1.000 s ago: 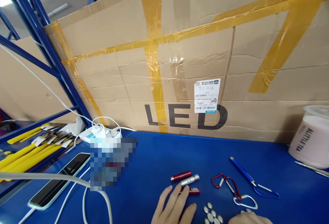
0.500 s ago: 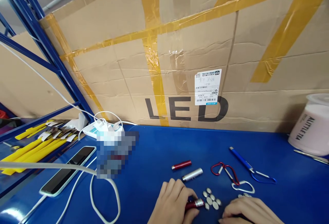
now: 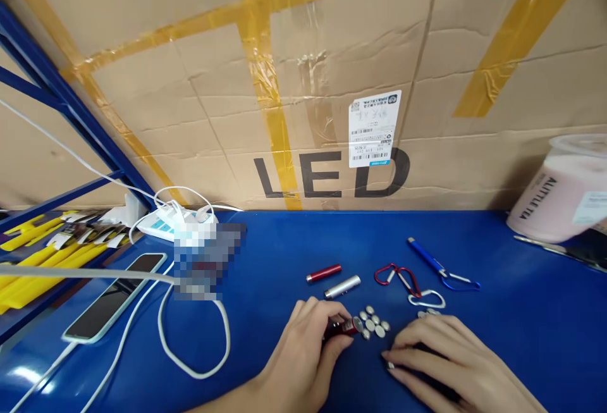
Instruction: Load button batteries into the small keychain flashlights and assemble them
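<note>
Gripping a small red metal cylinder [image 3: 342, 327] between thumb and curled fingers, the left hand [image 3: 303, 356] rests on the glossy blue worktop [image 3: 521, 312], near its front edge. The cylinder is glossy, with a silvery ribbed end pointing right toward a cluster of small round silver button cells [image 3: 372, 323], flat and coin-shaped, lying just beside its tip. The right hand [image 3: 441, 365] lies palm down on the worktop just right of the cells, fingers spread flat and loose, pressing the surface and gripping nothing that shows (anything under the palm is hidden).

Behind the left hand lie two more short tubes, a smooth red one [image 3: 323, 272] and a silver one [image 3: 342, 287], close together but apart. To their right sit a red wire carabiner [image 3: 396, 276] and a silver one [image 3: 427, 299], with edges overlapping, and a slim blue metal penlight [image 3: 425, 255] clipped to a blue carabiner [image 3: 459, 283].

A creased corrugated cardboard box [image 3: 332, 84], strapped with shiny yellow-brown tape and printed "LED", stands along the back of the worktop. A pale pink plastic tub [image 3: 559, 198] sits at the far right. On the left, a white rubbery cable [image 3: 194, 343] loops beside a black-screened phone [image 3: 114, 299], with a white power strip [image 3: 165, 226] behind them.
</note>
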`<action>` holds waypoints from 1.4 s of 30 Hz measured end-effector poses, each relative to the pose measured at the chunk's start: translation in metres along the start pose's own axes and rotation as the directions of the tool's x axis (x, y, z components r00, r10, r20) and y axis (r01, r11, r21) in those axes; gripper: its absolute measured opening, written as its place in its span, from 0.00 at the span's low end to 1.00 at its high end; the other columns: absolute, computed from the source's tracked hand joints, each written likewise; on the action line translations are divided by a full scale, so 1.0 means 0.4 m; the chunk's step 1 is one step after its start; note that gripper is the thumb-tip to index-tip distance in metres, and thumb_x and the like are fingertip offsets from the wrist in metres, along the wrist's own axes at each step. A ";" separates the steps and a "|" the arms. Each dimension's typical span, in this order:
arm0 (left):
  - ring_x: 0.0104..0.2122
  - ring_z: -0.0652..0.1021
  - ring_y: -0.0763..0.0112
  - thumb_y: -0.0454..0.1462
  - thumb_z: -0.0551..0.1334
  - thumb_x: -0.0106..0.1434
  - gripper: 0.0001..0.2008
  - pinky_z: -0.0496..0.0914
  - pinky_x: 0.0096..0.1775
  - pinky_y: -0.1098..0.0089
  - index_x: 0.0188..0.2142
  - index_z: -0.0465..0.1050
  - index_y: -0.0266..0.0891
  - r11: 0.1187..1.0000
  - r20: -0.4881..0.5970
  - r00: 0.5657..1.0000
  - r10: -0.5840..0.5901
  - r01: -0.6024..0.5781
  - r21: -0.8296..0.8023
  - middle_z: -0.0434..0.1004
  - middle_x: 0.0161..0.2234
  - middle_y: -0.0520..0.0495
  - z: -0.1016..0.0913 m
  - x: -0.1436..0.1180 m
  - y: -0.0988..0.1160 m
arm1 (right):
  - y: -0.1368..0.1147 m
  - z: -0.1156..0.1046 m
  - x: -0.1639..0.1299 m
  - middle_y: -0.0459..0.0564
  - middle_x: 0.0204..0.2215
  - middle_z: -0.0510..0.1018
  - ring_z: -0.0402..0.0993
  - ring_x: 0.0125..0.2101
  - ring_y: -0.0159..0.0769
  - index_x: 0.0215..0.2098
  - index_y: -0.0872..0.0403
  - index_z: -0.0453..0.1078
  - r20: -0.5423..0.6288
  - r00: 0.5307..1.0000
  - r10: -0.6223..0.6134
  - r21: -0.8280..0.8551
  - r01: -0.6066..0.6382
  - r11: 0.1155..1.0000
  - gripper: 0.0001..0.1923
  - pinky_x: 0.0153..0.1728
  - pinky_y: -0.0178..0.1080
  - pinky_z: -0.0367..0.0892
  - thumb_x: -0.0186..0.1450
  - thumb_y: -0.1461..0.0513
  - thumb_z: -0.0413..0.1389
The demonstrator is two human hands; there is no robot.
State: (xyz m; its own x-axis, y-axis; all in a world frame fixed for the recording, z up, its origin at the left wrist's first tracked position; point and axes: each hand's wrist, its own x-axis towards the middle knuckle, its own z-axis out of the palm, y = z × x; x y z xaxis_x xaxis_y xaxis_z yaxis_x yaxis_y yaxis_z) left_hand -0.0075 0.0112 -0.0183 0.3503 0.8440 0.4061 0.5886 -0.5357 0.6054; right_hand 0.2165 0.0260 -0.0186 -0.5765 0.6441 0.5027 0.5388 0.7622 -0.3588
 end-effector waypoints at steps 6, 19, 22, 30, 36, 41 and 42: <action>0.32 0.71 0.70 0.38 0.49 0.71 0.08 0.65 0.37 0.71 0.42 0.64 0.41 0.996 0.155 0.983 0.094 -0.092 -0.017 0.73 0.33 0.49 -0.011 0.002 0.014 | -0.026 -0.007 0.007 0.45 0.28 0.78 0.76 0.29 0.32 0.32 0.48 0.76 -0.116 0.977 0.181 0.247 -0.148 0.958 0.07 0.29 0.31 0.73 0.64 0.60 0.55; 0.30 0.71 0.71 0.36 0.49 0.71 0.08 0.64 0.35 0.71 0.41 0.65 0.38 0.964 0.216 0.943 0.254 -0.266 0.026 0.74 0.32 0.48 -0.005 0.001 0.024 | -0.047 -0.001 0.015 0.43 0.22 0.76 0.72 0.22 0.29 0.25 0.51 0.73 0.034 0.932 0.360 0.433 -0.338 0.835 0.05 0.23 0.29 0.71 0.59 0.63 0.60; 0.31 0.71 0.71 0.36 0.48 0.71 0.08 0.64 0.36 0.70 0.43 0.64 0.38 0.972 0.208 0.951 0.227 -0.235 0.010 0.75 0.33 0.48 -0.009 0.001 0.022 | -0.048 -0.010 0.014 0.44 0.23 0.76 0.71 0.21 0.28 0.29 0.51 0.74 -0.082 0.951 0.300 0.400 -0.244 0.884 0.05 0.22 0.29 0.70 0.62 0.63 0.57; 0.30 0.71 0.70 0.35 0.47 0.72 0.09 0.64 0.34 0.70 0.42 0.64 0.37 0.957 0.221 0.934 0.281 -0.290 0.005 0.74 0.31 0.48 -0.012 0.004 0.026 | -0.053 -0.023 0.002 0.47 0.30 0.77 0.72 0.25 0.28 0.36 0.50 0.75 -0.071 0.995 -0.068 0.115 0.076 0.991 0.08 0.26 0.31 0.69 0.66 0.65 0.53; 0.29 0.70 0.70 0.36 0.46 0.72 0.10 0.64 0.33 0.70 0.41 0.64 0.36 0.941 0.276 0.906 0.321 -0.339 0.017 0.75 0.31 0.48 -0.016 0.011 0.034 | -0.066 -0.033 0.006 0.44 0.28 0.78 0.72 0.23 0.26 0.35 0.51 0.73 -0.051 0.987 -0.152 -0.003 0.152 0.988 0.13 0.24 0.30 0.67 0.67 0.69 0.47; 0.29 0.71 0.71 0.35 0.46 0.72 0.10 0.65 0.33 0.71 0.41 0.64 0.36 0.939 0.275 0.907 0.319 -0.342 0.038 0.74 0.31 0.48 -0.019 0.012 0.036 | -0.065 -0.037 -0.001 0.43 0.27 0.79 0.74 0.24 0.26 0.36 0.50 0.72 -0.078 0.983 -0.165 -0.041 0.163 0.986 0.14 0.25 0.31 0.68 0.68 0.68 0.46; 0.30 0.71 0.70 0.35 0.47 0.71 0.09 0.64 0.34 0.70 0.41 0.64 0.36 0.944 0.268 0.913 0.307 -0.328 0.040 0.74 0.32 0.48 -0.018 0.010 0.034 | -0.062 -0.035 -0.004 0.43 0.27 0.79 0.75 0.24 0.27 0.36 0.49 0.72 -0.099 0.982 -0.163 -0.045 0.159 0.986 0.13 0.25 0.31 0.68 0.68 0.68 0.46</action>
State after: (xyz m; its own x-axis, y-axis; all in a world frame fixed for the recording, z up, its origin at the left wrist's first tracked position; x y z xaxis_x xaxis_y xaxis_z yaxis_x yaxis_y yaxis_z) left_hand -0.0031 0.0072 -0.0035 0.6955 0.6139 0.3733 0.4695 -0.7816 0.4106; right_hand 0.2124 0.0052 0.0006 -0.5927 0.5020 0.6298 0.4674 0.8512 -0.2387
